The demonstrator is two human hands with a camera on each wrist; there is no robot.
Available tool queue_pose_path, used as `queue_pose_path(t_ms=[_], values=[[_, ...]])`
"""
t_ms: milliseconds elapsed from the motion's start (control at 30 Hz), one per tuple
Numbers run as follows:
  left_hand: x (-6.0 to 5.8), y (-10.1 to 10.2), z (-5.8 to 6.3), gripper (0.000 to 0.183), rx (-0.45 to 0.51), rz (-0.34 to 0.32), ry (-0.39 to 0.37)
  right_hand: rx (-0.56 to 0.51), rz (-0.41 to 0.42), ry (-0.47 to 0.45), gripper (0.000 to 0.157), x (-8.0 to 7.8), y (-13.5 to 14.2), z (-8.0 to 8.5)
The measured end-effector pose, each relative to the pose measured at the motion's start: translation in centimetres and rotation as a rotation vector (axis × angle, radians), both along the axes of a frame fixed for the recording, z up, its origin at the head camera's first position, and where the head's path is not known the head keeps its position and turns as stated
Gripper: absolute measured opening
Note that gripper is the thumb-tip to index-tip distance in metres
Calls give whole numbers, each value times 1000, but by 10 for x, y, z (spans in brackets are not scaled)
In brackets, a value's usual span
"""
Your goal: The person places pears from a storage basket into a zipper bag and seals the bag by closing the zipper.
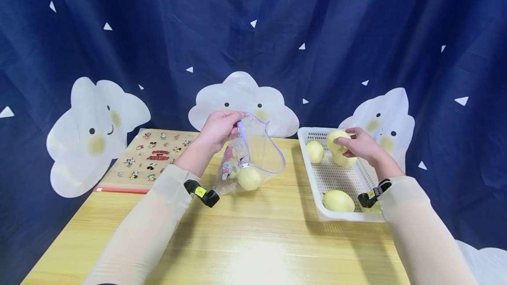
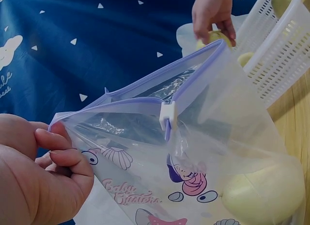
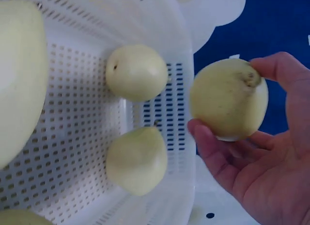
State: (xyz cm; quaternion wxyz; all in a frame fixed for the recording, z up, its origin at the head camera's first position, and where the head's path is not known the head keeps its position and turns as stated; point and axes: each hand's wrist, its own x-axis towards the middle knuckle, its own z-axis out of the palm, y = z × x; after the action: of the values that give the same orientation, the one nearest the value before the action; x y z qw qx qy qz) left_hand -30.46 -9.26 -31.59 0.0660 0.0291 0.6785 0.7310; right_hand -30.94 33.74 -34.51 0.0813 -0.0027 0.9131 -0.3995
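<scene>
My left hand point(image 1: 222, 130) pinches the purple-edged rim of a clear zip bag point(image 2: 140, 157) with its thumb and fingers. The bag's mouth gapes, and a white slider point(image 2: 168, 116) sits on its purple track. Printed cartoon oysters cover the front. Inside, at the bottom, lies a pale yellow melon point(image 1: 249, 178). My right hand point(image 1: 362, 145) grips another pale yellow melon point(image 3: 229, 99) between thumb and fingers, raised at the far end of a white perforated basket point(image 1: 313, 184). Below it in the basket are more melons point(image 3: 136, 72), one point(image 1: 338, 200) near the front.
On the table's left lies a flat printed zip bag point(image 1: 146, 162) with a red edge. The wooden table point(image 1: 253, 232) runs up to a dark blue curtain point(image 1: 222, 25) with white clouds and triangles. The basket stands at the table's right.
</scene>
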Motion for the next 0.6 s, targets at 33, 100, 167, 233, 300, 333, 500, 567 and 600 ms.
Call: queue_pose_path(t_ms=[33, 100, 167, 233, 300, 333, 500, 567, 600], values=[[0, 0, 0, 32, -2, 1, -5, -25, -8, 15, 82, 0, -2, 1], [1, 0, 0, 32, -4, 6, -18, -71, -20, 50, 79, 1, -5, 2], [1, -1, 0, 31, -6, 13, -28, -125, -27, 81, 77, 1, -10, 5], [1, -1, 1, 30, -7, 17, -30, -179, -34, 109, 77, 3, -15, 8], [0, 0, 1, 29, -6, 21, -27, -235, -32, 131, 75, 5, -22, 13], [0, 0, 1, 29, -7, 24, -24, -265, -28, 142, 74, 7, -26, 16], [-2, 1, 0, 27, -18, 37, -8, -393, 12, 189, 65, 18, -53, 33], [-3, 2, 0, 27, -29, 41, 0, -426, 39, 201, 63, 22, -65, 39], [-3, 3, 0, 27, -34, 41, 3, -436, 52, 205, 62, 24, -70, 42]])
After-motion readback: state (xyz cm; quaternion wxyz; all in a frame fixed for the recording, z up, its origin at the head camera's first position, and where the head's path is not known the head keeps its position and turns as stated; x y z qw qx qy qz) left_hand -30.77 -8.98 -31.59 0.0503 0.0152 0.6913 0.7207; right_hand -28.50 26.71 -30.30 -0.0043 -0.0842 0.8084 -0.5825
